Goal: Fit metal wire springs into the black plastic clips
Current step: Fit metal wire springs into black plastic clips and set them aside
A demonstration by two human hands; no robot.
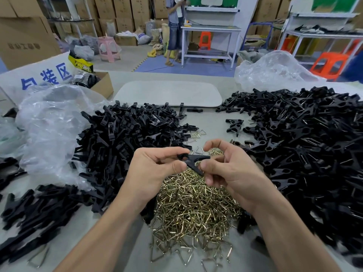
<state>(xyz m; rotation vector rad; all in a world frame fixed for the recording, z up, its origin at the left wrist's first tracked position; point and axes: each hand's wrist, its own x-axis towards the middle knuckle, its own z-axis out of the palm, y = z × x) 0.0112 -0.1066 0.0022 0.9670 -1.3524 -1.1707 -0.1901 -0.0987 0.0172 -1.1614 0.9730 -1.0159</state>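
Note:
Both my hands hold one black plastic clip above a heap of brass-coloured wire springs on the grey table. My left hand pinches the clip's ring end between thumb and forefinger. My right hand pinches its other end, fingers curled. Whether a spring sits in the held clip is hidden by my fingers. A pile of black clip parts lies at the left, and a larger pile of black clips with wire showing in them lies at the right.
Crumpled clear plastic bags lie at the left and another clear bag at the back right. A pale flat board lies beyond the piles. A cardboard box sits back left. A person stands by a white workbench far behind.

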